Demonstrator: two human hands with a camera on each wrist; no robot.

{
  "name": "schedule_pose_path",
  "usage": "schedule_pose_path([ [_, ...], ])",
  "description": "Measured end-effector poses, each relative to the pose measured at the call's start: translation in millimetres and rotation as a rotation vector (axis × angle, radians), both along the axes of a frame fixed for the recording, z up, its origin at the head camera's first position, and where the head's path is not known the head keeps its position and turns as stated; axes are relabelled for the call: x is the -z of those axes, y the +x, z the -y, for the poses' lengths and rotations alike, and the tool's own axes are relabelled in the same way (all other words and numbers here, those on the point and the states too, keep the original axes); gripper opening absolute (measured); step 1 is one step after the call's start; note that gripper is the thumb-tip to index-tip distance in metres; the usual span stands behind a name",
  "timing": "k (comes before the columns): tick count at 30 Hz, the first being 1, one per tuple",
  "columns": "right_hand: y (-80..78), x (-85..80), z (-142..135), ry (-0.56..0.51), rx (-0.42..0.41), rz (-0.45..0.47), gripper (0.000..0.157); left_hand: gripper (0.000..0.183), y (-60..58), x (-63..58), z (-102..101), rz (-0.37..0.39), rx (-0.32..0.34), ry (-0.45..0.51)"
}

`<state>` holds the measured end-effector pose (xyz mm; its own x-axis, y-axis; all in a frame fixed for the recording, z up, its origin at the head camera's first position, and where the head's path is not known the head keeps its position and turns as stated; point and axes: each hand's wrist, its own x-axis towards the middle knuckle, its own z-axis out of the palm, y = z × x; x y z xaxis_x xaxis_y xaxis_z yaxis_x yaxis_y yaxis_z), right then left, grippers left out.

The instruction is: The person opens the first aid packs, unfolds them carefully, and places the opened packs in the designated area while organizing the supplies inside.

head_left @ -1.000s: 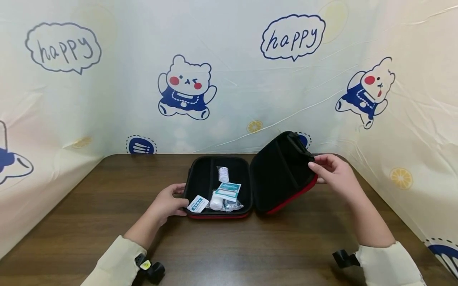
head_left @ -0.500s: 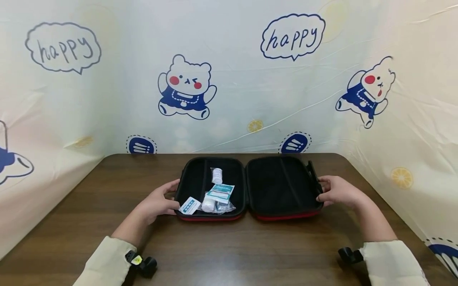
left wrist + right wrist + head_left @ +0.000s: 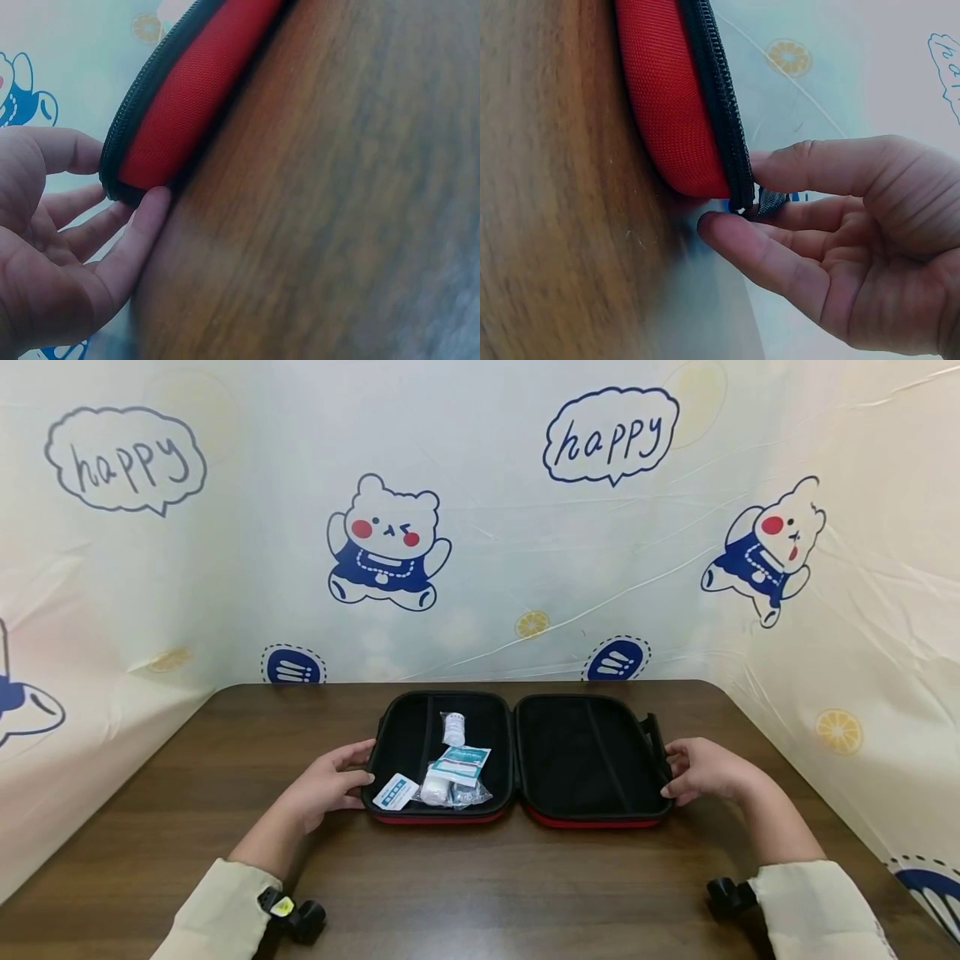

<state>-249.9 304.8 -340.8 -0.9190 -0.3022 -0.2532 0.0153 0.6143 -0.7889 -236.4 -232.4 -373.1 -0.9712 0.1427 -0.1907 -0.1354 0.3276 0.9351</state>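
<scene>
A zippered case (image 3: 441, 815), black inside and red outside, lies unfolded on the table. Its left half holds a small white wrapped roll (image 3: 453, 729), a teal-and-white packet (image 3: 461, 765), a white-and-blue card (image 3: 395, 792) and a white bundle in clear plastic (image 3: 435, 791). My left hand (image 3: 327, 783) grips the case's left edge, thumb near the front corner; the left wrist view shows fingertips at the zipper and red side. At the opposite edge, my right hand (image 3: 705, 772) holds the lid half (image 3: 573, 760) between thumb and fingers, beside a black strap handle (image 3: 655, 739).
The brown wooden table (image 3: 480, 893) extends in front of the case and to both sides. Behind it hangs a pale printed cloth (image 3: 480, 527) with bears and lettering. Dark wrist cameras (image 3: 306, 922) sit at both sleeves.
The lid half has come down from a raised tilt to lie flat, with my right hand lowering alongside. The case and my left hand have shifted slightly left.
</scene>
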Motion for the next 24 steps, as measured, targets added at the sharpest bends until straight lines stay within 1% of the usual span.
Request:
schedule_pose_path([
  [4,-1.1,-2.5,-1.2,0.039,0.021,-0.009,0.08,0.064,-0.8,0.5,1.1,-0.001,0.003,0.009],
  [6,-1.5,-5.4,-2.0,0.091,0.042,-0.034,0.079,0.064,-0.5,0.7,1.5,0.0,0.003,0.014],
  [7,-1.4,-7.2,-2.3,0.135,0.05,-0.058,0.078,0.065,-0.2,0.7,1.6,0.002,0.002,0.017],
  [12,1.3,-19.2,0.7,0.389,0.057,-0.26,0.068,0.065,-0.1,-0.2,1.7,0.005,0.002,0.027],
  [14,3.0,-24.2,4.5,0.439,0.054,-0.334,0.064,0.066,-1.1,-0.5,1.9,0.006,0.003,0.029],
  [18,6.2,-32.5,15.4,0.415,0.053,-0.406,0.057,0.067,-4.2,-0.1,2.6,0.014,0.006,0.035],
  [24,4.4,-41.0,36.1,0.331,0.066,-0.463,0.049,0.069,-8.5,1.9,2.7,0.025,0.002,0.045],
])
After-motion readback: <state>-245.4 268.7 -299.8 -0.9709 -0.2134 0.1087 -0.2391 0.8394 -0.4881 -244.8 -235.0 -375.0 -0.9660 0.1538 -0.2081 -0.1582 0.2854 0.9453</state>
